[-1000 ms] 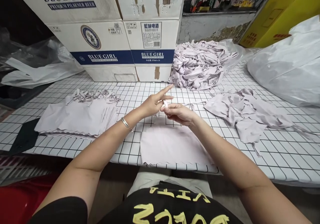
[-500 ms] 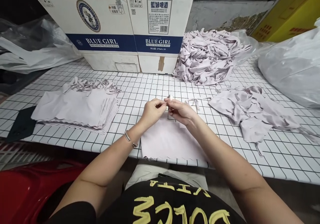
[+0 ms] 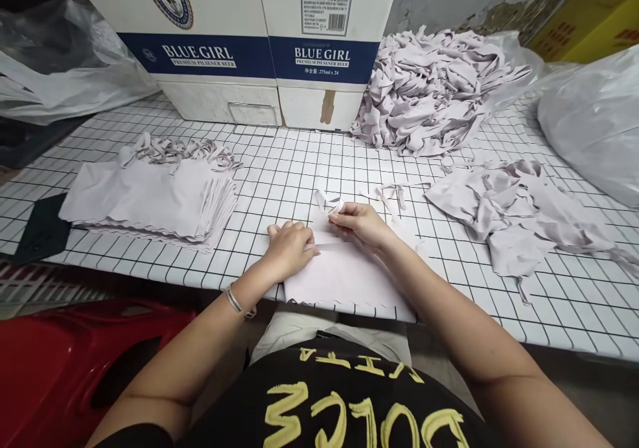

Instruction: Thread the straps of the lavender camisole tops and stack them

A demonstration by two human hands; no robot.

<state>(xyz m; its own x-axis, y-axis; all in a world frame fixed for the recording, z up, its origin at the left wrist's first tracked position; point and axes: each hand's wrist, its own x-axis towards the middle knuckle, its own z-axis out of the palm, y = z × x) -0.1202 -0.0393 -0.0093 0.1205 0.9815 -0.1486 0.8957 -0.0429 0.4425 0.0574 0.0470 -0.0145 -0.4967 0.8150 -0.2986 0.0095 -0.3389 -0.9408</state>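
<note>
A pale pink fabric piece lies flat at the table's front edge, between my forearms. My left hand rests at its upper left side, with its fingers curled and pressed together; what they hold, if anything, is hidden. Pinched in my right hand is a thin fabric strap at the top of the piece. More thin straps lie just beyond my right hand. To the left sits a neat stack of the same pink fabric, with curled straps along its far side.
A white and blue carton stands at the back. Beside it is a large heap of pink fabric, with loose pieces nearer on the right. Plastic bags flank both sides. A dark flat object lies left; a red stool is below.
My hands have come apart. The left moved down and left onto the fabric; the right stays near the top, now with a strap showing at its fingertips. The view has tilted slightly downward.
</note>
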